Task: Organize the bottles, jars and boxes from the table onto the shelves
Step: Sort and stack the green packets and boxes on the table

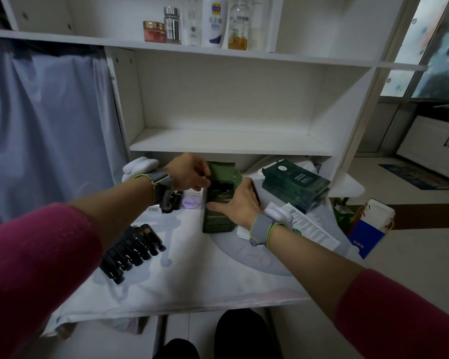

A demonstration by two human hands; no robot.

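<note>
A tall dark green box (216, 219) stands upright on the white-covered table (192, 281), its top flap raised. My left hand (186, 172) pinches that flap from the left. My right hand (237, 203) wraps around the box's right side. A stack of flat dark green boxes (296, 186) lies to the right. Several small black bottles (131, 251) lie in a row on the table's left. A purple round jar (189, 202) sits behind my left wrist. On the upper shelf (114, 42) stand a pink jar (154, 31), a silver bottle (172, 25) and several tall bottles (215, 20).
The middle shelf (228, 142) sits just above and behind the boxes, with white side walls. A printed paper leaflet (311, 226) lies under my right wrist. A blue curtain (44, 125) hangs at left. A blue-and-white bag (371, 226) stands on the floor at right.
</note>
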